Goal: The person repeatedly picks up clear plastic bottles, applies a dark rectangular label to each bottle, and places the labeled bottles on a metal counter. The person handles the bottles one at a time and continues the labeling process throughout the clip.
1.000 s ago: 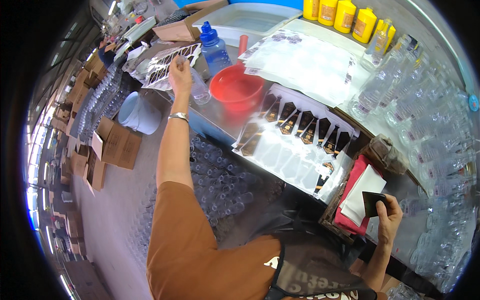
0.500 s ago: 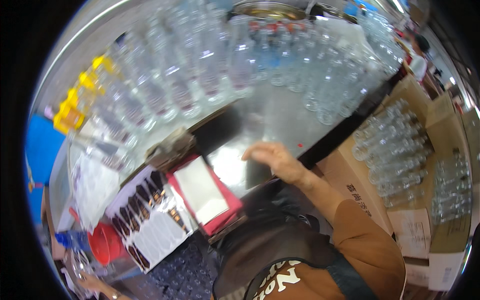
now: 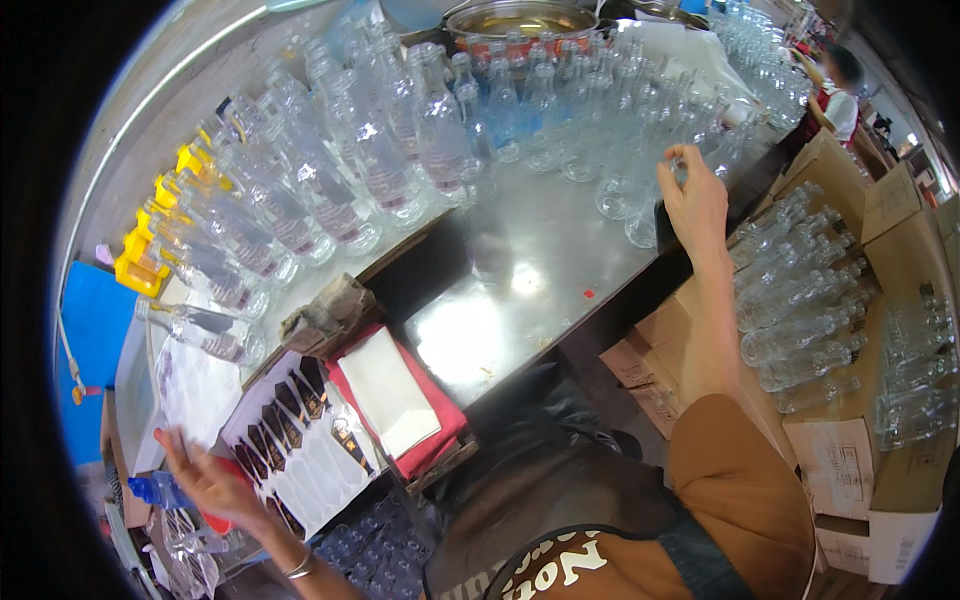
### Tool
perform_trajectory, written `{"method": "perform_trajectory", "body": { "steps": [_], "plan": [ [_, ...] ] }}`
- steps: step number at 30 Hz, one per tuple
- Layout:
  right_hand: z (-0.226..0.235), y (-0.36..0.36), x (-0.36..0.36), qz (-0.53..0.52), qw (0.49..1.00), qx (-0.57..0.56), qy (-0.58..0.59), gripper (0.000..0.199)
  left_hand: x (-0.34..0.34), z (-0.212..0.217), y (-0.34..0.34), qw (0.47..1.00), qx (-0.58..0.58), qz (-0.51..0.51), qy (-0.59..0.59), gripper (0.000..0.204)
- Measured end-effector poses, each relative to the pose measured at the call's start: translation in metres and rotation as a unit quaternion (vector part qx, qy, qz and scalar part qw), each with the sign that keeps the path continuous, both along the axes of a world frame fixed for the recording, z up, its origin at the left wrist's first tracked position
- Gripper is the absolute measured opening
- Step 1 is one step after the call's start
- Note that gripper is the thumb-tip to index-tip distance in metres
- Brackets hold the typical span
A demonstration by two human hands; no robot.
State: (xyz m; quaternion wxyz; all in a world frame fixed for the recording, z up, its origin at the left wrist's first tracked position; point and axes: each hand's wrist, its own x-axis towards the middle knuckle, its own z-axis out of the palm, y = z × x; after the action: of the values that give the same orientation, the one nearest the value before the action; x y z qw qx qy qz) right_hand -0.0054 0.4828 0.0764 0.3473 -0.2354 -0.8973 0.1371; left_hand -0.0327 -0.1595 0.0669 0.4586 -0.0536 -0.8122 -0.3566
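My right hand (image 3: 696, 205) reaches over the right end of the steel table, beside clear glass bottles (image 3: 612, 196). Its fingers are curved and apart, with no bottle visibly gripped. Blurred by motion, my left hand (image 3: 213, 484) hangs with fingers spread over a partly hidden red container (image 3: 232, 470). Next to it lies a white sheet of black labels (image 3: 318, 465). A folded white cloth (image 3: 385, 385) rests on a red cloth (image 3: 440, 425) in front of me. Taller bottles with printing (image 3: 345, 215) stand in rows on the left.
The steel table (image 3: 545, 240) has a dark front edge. On the right, an open cardboard box (image 3: 870, 215) holds several glass bottles (image 3: 800, 310). A metal pan (image 3: 520, 20) stands at the back. Another person (image 3: 838, 95) is at the far right. Yellow objects (image 3: 140, 262) line the left.
My right hand has moved from over the table's middle to the bottles farther right. My left hand has risen from the lower left to above the red container. The view has shifted slightly.
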Motion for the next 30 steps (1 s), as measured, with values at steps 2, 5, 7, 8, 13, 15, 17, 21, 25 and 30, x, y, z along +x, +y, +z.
{"method": "perform_trajectory", "body": {
  "steps": [2, 5, 7, 8, 13, 15, 17, 21, 25, 30],
  "plan": [
    [0.017, -0.044, 0.015, 0.095, 0.994, -0.047, -0.014, 0.027, 0.011, -0.022, 0.046, 0.989, 0.077, -0.091, -0.09, 0.04],
    [0.052, -0.087, 0.02, 0.293, 0.939, -0.175, -0.039, 0.023, 0.018, -0.037, 0.129, 0.921, 0.092, -0.274, -0.261, 0.053],
    [0.072, -0.117, 0.003, 0.43, 0.856, -0.277, -0.067, 0.03, 0.019, -0.028, 0.174, 0.892, 0.006, -0.362, -0.27, 0.072],
    [0.074, -0.136, -0.01, 0.499, 0.799, -0.325, -0.08, 0.034, 0.019, -0.024, 0.186, 0.869, 0.019, -0.411, -0.274, 0.078],
    [0.042, -0.23, -0.076, 0.592, 0.626, -0.507, -0.032, 0.041, 0.022, -0.022, 0.193, 0.771, 0.243, -0.471, -0.354, 0.081],
    [0.003, -0.252, -0.086, 0.577, 0.647, -0.498, -0.022, 0.043, 0.024, -0.032, 0.185, 0.769, 0.327, -0.408, -0.368, 0.076],
    [-0.039, -0.264, -0.071, 0.571, 0.662, -0.48, -0.077, 0.046, 0.026, -0.049, 0.177, 0.794, 0.317, -0.337, -0.394, 0.068],
    [-0.072, -0.276, -0.011, 0.546, 0.687, -0.414, -0.243, 0.052, 0.031, -0.081, 0.172, 0.821, 0.308, -0.287, -0.385, 0.07],
    [-0.086, -0.277, 0.003, 0.536, 0.681, -0.45, -0.215, 0.06, 0.041, -0.086, 0.175, 0.86, 0.279, -0.28, -0.323, 0.071],
    [-0.084, -0.285, 0.01, 0.545, 0.689, -0.424, -0.221, 0.063, 0.05, -0.082, 0.177, 0.845, 0.322, -0.285, -0.319, 0.072]
  ]
}}
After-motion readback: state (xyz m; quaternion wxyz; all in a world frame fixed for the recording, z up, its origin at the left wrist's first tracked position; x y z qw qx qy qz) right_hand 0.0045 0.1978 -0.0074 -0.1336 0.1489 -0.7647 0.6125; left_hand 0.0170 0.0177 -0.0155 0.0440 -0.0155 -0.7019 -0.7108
